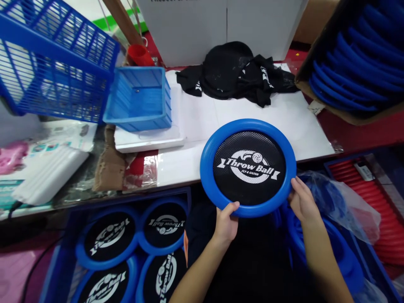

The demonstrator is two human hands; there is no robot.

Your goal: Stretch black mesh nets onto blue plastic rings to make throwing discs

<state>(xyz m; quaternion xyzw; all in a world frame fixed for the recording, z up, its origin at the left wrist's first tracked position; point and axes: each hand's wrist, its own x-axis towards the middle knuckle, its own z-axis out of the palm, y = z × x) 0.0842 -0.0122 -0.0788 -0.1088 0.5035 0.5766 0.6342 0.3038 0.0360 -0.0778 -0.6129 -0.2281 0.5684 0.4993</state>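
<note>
Left grip (225,227) and right grip (304,202) are pinched on the near rim of a blue-ringed disc (249,166), held by the tabletop's (341,135) front edge; black fabric pieces (229,71) are heaped behind; similar discs (163,230) are laid below, leftward.

Bright, cool light on tabletop (192,158), dim below it; interior of box (303,80) upper R nr black. Soft sheen on blue disc (249,168), glare on clear bag (356,206). Wide-angle stretch twd edges, esp. basket (47,48) upper L, white patch (86,9) behind it washed out; corners blurry, disc lettering fairly sharp
</note>
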